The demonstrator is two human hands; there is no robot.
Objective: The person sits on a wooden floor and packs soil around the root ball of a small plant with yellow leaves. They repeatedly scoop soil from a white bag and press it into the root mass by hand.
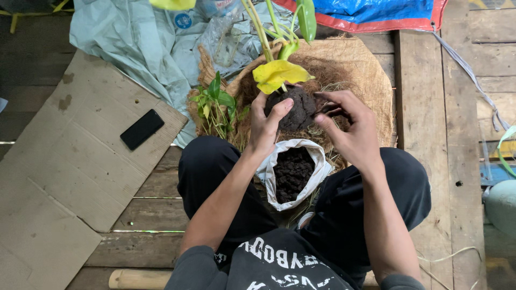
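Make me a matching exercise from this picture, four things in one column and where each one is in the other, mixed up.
Things:
1. soil ball
2. phone
3. bag of soil
4. yellow leaf

Places:
A. lying on the cardboard
B. open between the person's knees
C. just above the soil ball, on the plant
D. held between the left hand and right hand

Pairs: 1-D, 2-A, 3-B, 4-C
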